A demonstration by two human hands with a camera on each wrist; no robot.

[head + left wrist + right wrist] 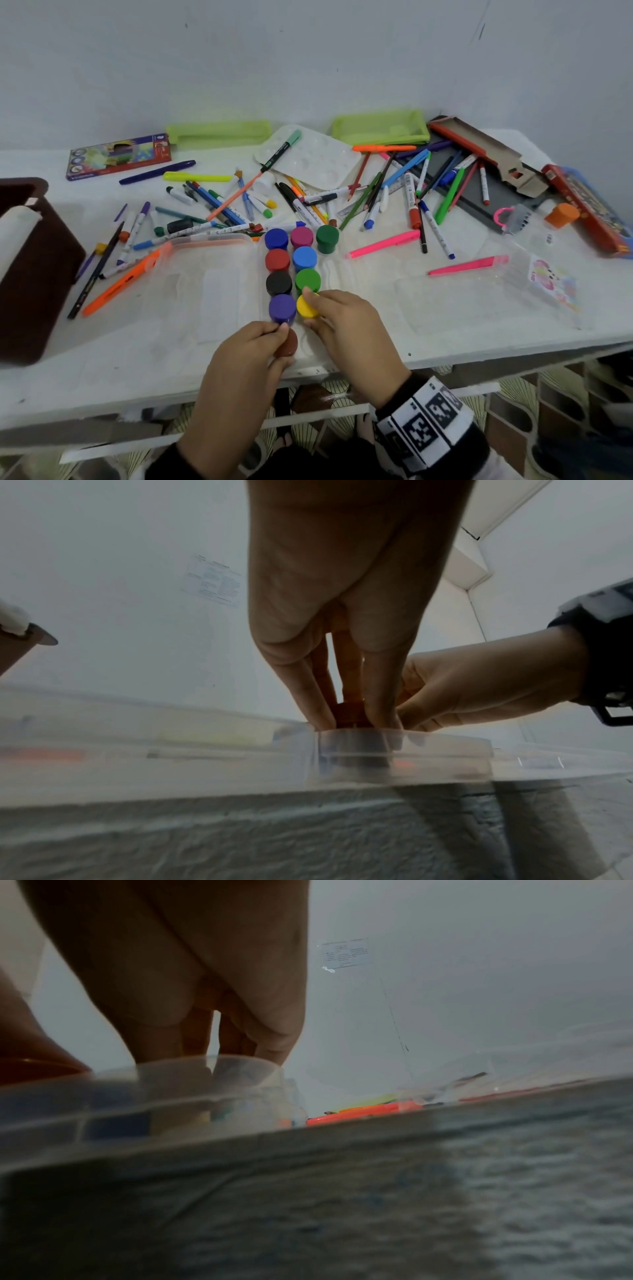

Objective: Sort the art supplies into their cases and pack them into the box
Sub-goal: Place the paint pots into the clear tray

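Observation:
A clear plastic case lies open in the middle of the table, and capped paint pots stand in it in two columns. My left hand grips a brown paint pot at the near end of the left column, just below the purple pot. In the left wrist view my left fingers close round the brown pot above the case wall. My right hand pinches the yellow pot between finger and thumb, below the green pot. My right fingers reach behind the case rim.
Markers, pens and pencils lie scattered across the back half of the table. A dark brown box stands at the left edge. Green trays, a white palette and red pencil boxes sit behind and right. Pink highlighters lie right of the pots.

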